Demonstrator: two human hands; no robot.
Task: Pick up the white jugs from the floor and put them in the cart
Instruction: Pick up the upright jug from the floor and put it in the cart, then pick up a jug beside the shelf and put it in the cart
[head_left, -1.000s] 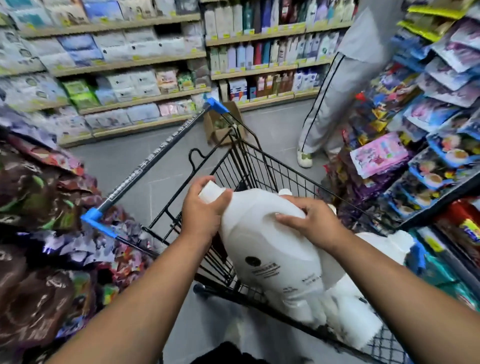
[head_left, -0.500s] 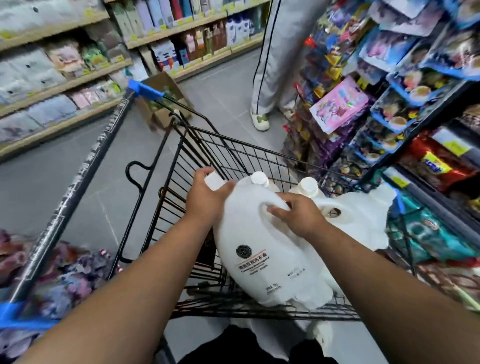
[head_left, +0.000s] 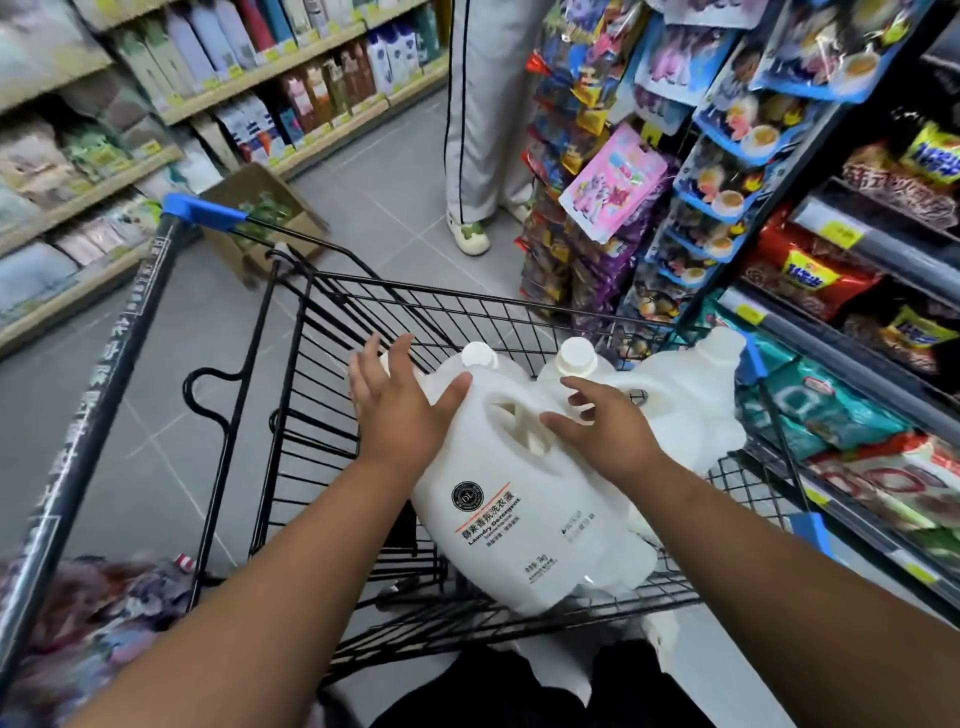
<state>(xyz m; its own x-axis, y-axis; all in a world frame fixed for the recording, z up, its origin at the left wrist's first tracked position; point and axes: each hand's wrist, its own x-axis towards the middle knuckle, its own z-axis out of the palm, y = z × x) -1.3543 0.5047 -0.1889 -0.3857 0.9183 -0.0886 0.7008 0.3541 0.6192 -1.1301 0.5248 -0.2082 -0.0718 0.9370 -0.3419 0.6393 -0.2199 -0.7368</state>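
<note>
A large white laundry-detergent jug lies tilted in the black wire cart, label up, its handle hole facing me. My left hand is spread with straight fingers over the jug's upper left shoulder. My right hand hovers with loose open fingers just right of the handle hole. Behind it in the cart are two more white jugs, one with a round cap and one lying further right. Another white jug shows below the cart on the floor near my legs.
The cart's long push bar with blue ends runs down the left. A cardboard box stands on the grey floor ahead. A person in grey trousers stands beyond the cart. Snack racks crowd the right, stocked shelves the left.
Both hands have let go of the jug: fingers that gripped its neck and handle are now spread open. The jug has settled lower into the cart.
</note>
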